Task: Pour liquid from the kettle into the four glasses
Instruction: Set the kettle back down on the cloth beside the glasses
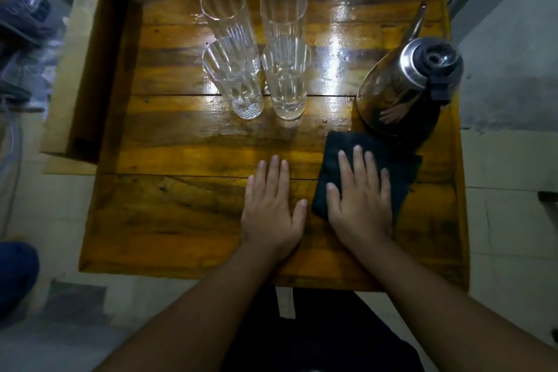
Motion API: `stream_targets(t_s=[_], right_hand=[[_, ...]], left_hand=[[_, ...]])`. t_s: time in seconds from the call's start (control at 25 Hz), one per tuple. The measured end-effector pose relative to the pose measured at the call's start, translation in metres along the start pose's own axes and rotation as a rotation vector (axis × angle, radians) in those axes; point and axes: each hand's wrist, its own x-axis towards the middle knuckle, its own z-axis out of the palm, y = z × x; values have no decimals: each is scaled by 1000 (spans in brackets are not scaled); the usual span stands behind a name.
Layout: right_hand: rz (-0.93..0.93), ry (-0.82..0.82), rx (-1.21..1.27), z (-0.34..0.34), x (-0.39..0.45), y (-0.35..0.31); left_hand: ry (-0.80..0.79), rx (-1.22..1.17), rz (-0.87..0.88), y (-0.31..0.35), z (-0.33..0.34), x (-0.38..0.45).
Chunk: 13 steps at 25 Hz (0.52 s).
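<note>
Wet desk (187,220) being pressed by flat, empty left hand (271,205); right hand (359,199) spread on cloth (392,166). Kettle (404,93) likely heavy, slippery; best gripped by far-right handle.

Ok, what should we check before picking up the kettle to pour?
1. Four glasses upright, mouths up: ok.
2. Glasses empty: cannot tell; they look clear.
3. Kettle upright on the table, lid on: ok.
4. Spout aimed at the glasses: not ok, it points away.
5. Right hand free: not ok, it lies flat on the dark cloth.
6. Left hand free: ok, flat on bare wood.
</note>
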Motion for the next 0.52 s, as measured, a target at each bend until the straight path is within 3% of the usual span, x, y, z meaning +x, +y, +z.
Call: stream_targets(t_s=[0.2,0.28,0.4,0.52], right_hand=[[-224,-82,-78,6,-8,6],[-246,-80,-78,3,-16,17],[-80,-22,-51,7,-6,1],[125,51,-38,13,17,-40]], left_hand=[[-56,-203,64,-14,-21,0],[12,-144,39,-41,-31,-2],[70,14,-64,-92,-36,4],[36,29,-47,-111,-34,10]])
